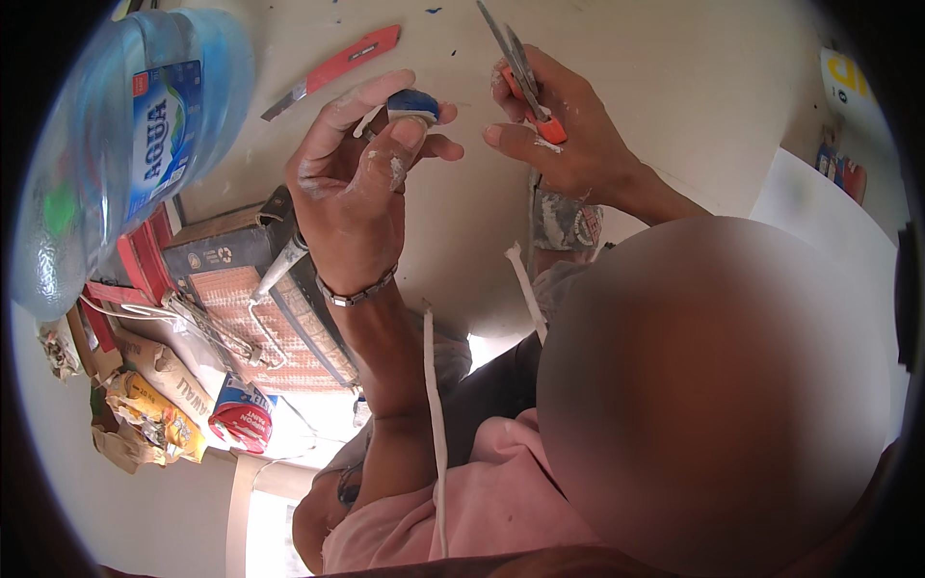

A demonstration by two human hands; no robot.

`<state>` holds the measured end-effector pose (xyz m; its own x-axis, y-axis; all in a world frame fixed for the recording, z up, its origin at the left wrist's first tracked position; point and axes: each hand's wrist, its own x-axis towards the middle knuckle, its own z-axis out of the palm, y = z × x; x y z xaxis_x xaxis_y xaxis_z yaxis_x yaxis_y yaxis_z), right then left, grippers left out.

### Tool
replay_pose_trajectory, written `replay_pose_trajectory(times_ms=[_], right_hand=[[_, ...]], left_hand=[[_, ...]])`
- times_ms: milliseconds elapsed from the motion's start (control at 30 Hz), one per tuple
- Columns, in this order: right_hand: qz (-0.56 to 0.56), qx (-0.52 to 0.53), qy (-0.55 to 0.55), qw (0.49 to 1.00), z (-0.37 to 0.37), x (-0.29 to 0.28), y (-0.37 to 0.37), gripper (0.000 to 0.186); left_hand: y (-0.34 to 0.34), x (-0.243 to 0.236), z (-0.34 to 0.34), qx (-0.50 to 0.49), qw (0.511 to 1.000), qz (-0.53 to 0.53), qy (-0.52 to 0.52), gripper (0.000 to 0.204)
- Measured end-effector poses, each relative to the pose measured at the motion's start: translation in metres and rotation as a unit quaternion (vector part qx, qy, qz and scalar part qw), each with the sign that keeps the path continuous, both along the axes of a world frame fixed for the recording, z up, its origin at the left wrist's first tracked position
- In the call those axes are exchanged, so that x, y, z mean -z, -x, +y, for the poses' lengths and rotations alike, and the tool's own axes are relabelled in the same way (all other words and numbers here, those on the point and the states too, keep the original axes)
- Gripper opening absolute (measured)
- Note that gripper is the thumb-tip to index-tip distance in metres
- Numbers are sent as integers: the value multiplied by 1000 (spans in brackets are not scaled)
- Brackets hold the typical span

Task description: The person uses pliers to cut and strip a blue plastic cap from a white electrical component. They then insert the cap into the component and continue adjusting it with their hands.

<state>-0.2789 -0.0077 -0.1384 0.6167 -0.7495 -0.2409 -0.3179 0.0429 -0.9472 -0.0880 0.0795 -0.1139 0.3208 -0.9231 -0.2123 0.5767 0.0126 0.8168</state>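
My left hand [361, 178], with white powder on its fingers and a bracelet at the wrist, is raised over the pale surface. Between its thumb and fingers it grips a small rounded blue-and-white piece [414, 102]; the exact kind is unclear. To the right, my right hand [568, 120] is closed on a pair of scissors [520, 72] with orange handles. Their blades point up and away, apart from the blue-and-white piece. Beyond my left hand lies a red-handled tool [342, 63] with a flat grey blade.
A large clear-blue water bottle [217, 106] stands at the left. Below it are a dark cardboard box [226, 250], a tool with a bent wire frame [279, 270], a red-and-blue paint can [243, 414] and crumpled paper packs [159, 414]. A white cord [434, 414] hangs near my left arm.
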Motion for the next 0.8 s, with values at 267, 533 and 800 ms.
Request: replay_pose_trajectory(times_ms=[267, 533, 800], right_hand=[[-17, -62, 107, 992, 4, -14, -14, 42], [-22, -51, 119, 991, 5, -15, -15, 39], [6, -55, 114, 992, 3, -22, -9, 35]], left_hand=[[7, 7, 3, -2, 992, 123, 37, 34], [7, 8, 7, -1, 999, 46, 8, 36], [-5, 8, 10, 39, 998, -25, 41, 36]])
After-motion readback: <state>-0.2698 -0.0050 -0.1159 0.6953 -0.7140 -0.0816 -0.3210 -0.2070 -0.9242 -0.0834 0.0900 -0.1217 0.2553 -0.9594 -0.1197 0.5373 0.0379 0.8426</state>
